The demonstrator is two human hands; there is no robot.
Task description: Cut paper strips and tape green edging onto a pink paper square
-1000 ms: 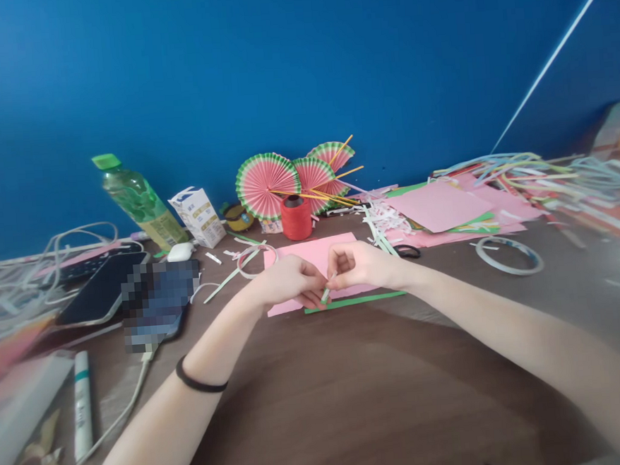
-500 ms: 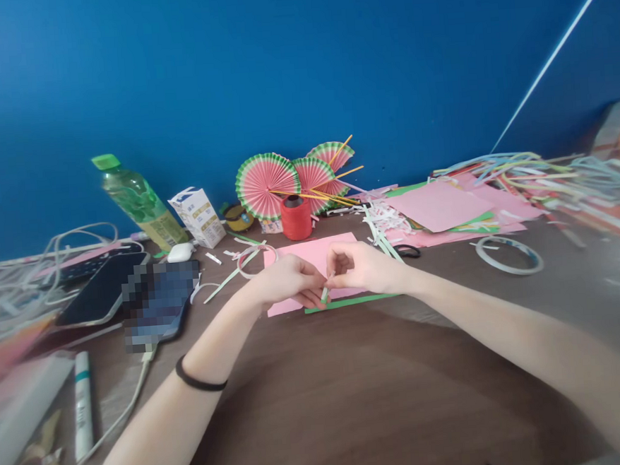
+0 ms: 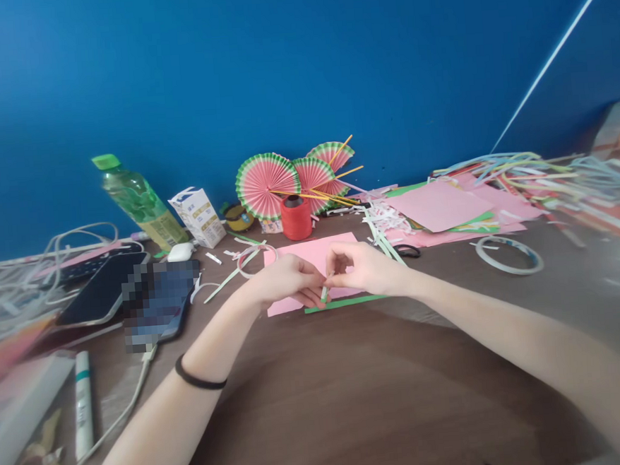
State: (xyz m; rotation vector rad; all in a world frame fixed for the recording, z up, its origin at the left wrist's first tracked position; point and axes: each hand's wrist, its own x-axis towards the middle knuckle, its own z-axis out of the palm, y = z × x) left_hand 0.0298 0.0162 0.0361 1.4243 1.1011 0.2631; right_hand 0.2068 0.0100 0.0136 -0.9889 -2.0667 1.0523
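Over the middle of the desk my left hand (image 3: 292, 278) and my right hand (image 3: 363, 268) meet, their fingertips almost touching. Between them is a small pale green-and-white strip (image 3: 324, 293), probably paper, pinched by the fingers of both hands. A pink paper sheet (image 3: 288, 306) lies flat beneath my hands, with a narrow green strip (image 3: 347, 303) along its near edge. Just beyond stands a red thread spool (image 3: 296, 219), in front of pink-and-green folded paper fans (image 3: 267, 182) on yellow sticks. A tape roll (image 3: 245, 262) rests left of the sheet.
On the left are a tilted green bottle (image 3: 141, 202), a white carton (image 3: 198, 215), two phones (image 3: 163, 299), cables and a marker (image 3: 83, 404). To the right lie stacked pink paper (image 3: 440, 205), shredded strips and another tape roll (image 3: 509, 255). A blue wall (image 3: 298, 63) closes the back.
Hardly anything differs. Both hands keep the same place and hold on the small strip, with at most a slight shift of the fingers.
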